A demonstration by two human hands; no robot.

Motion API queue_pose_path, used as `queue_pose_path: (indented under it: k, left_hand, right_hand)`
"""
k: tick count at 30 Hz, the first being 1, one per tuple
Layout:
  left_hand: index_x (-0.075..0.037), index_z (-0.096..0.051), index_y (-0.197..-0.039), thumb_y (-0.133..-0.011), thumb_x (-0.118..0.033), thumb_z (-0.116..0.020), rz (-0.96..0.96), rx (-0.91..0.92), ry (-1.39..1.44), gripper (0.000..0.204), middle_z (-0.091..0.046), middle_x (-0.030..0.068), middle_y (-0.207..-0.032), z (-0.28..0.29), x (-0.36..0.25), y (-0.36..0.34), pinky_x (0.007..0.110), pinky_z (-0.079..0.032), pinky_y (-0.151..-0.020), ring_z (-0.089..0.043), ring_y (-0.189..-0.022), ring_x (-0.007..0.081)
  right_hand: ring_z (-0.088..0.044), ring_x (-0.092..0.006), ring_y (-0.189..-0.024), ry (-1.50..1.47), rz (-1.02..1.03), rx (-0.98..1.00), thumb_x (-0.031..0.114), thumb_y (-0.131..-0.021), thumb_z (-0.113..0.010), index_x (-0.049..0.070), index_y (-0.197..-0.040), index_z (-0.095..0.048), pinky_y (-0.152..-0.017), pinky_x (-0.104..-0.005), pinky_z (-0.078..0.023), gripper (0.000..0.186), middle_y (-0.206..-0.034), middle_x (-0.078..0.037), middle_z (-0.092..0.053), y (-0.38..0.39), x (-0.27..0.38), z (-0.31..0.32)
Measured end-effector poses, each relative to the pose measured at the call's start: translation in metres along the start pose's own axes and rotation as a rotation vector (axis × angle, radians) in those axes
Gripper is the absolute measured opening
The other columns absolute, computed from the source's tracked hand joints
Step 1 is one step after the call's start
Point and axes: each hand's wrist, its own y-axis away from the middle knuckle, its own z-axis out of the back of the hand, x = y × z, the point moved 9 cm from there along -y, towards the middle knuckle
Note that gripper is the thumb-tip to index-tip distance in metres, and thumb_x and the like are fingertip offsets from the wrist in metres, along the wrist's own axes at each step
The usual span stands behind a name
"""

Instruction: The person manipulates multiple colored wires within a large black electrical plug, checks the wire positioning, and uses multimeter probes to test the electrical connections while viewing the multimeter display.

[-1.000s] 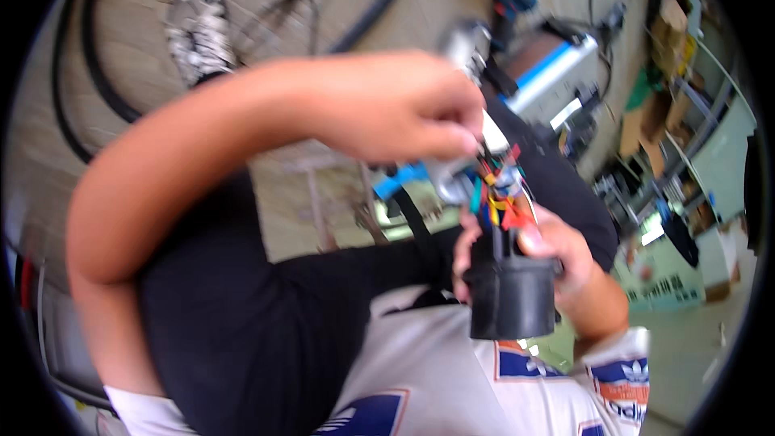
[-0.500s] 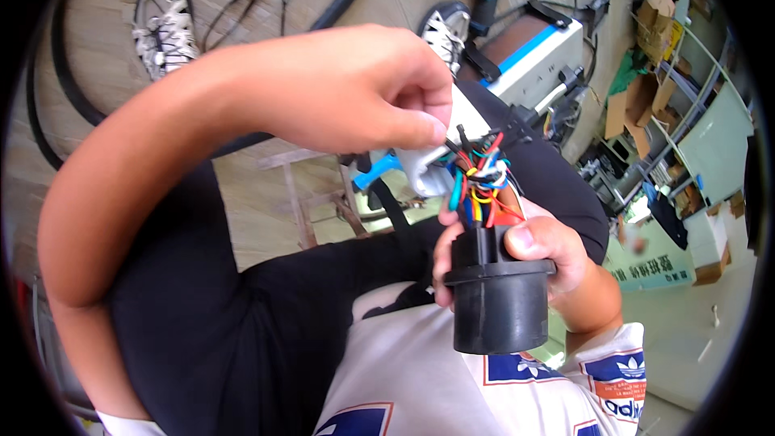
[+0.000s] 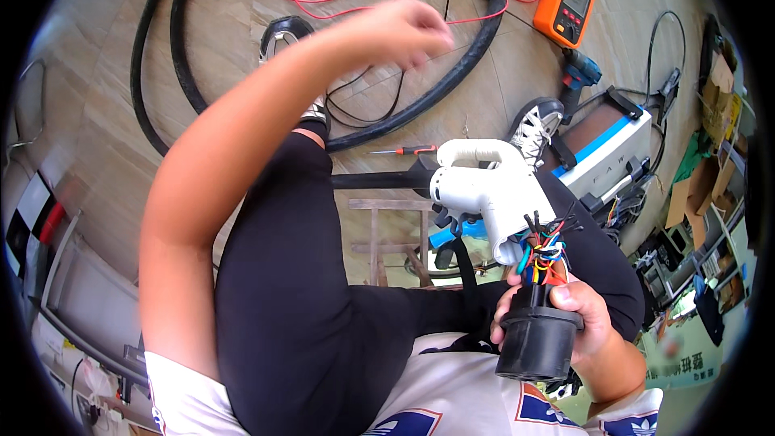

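My right hand (image 3: 583, 315) grips a black round plug connector (image 3: 536, 347), its wide flange just below the thumb. Out of the connector's upper end comes a bunch of thin coloured wires (image 3: 546, 254), several with black ends. Right behind the wires, above my lap, is a white gun-shaped handle housing (image 3: 484, 186) with a looped grip. I cannot tell whether the wires run into the housing. My left hand (image 3: 395, 32) is over the floor, away from the housing, blurred by motion. Its fingers look loosely bent and apart, with nothing seen in them.
A red-handled screwdriver (image 3: 416, 150) lies beyond my lap. Farther off are an orange meter (image 3: 565, 8) with red leads, a cordless drill (image 3: 580, 73) and a thick black cable (image 3: 460, 73). A white case (image 3: 601, 153) stands by my right foot; a small wooden stool (image 3: 363, 204) is below.
My left hand has left the wires and swung out over the floor. The view has shifted, bringing in the whole white housing, the meter and the screwdriver. My right hand keeps hold of the connector.
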Motion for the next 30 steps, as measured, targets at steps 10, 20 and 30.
queue_pose_path:
  k: [10,20,30]
  left_hand:
    - [-0.006,-0.070,-0.114,-0.091,-0.027,-0.070,0.120,-0.591,-0.649,0.032,-0.073,0.0082,-0.100,0.192,0.043,-0.014,0.033,-0.056,-0.077,-0.069,-0.087,0.0163]
    - [-0.006,-0.072,-0.109,-0.091,-0.030,-0.069,0.041,-0.626,-0.769,0.031,-0.075,0.0136,-0.102,0.203,0.053,-0.044,0.039,-0.054,-0.088,-0.070,-0.099,0.0280]
    - [-0.005,-0.071,-0.107,-0.088,-0.028,-0.073,-0.107,-0.676,-0.718,0.030,-0.074,0.0123,-0.093,0.187,0.044,-0.031,0.035,-0.055,-0.078,-0.071,-0.083,0.0245]
  right_hand:
    - [-0.068,-0.0413,-0.102,-0.022,-0.045,-0.014,0.020,-0.089,-0.065,0.003,-0.125,-0.050,-0.090,-0.0525,-0.055,0.042,-0.111,-0.027,-0.064,0.006,0.005,-0.019]
    - [-0.068,-0.0461,-0.099,0.091,-0.111,-0.135,0.022,-0.084,-0.067,0.002,-0.124,-0.051,-0.089,-0.0544,-0.055,0.047,-0.109,-0.029,-0.065,0.003,0.034,-0.038]
    - [-0.068,-0.0405,-0.101,-0.013,-0.141,-0.078,0.018,-0.089,-0.067,0.003,-0.125,-0.048,-0.091,-0.0516,-0.055,0.043,-0.111,-0.025,-0.064,-0.001,0.057,-0.053]
